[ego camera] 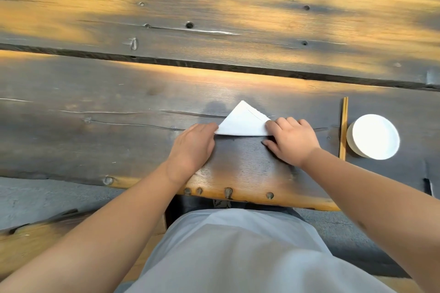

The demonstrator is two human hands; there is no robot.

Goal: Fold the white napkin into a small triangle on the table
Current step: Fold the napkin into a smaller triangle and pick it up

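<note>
Head camera, looking down over the person's own forearms at a dark, knotted wooden table (pixel 119 140). The white napkin (pixel 242 121) lies flat on it near the front edge, already a triangle: its long edge faces the person and its point aims away.

At the napkin's left corner rests the left hand (pixel 192 147), palm down, fingers together and flat, seemingly pinning that corner so the layers cannot slip. At the napkin's right corner the right hand (pixel 291 141) presses its bent fingertips on the cloth, thumb spread on the wood below; it grips nothing. Both likely press the crease flat.

Well right of the napkin lie wooden chopsticks (pixel 343 128), and just beyond them a white dish (pixel 373 137), clear of the folding.
</note>
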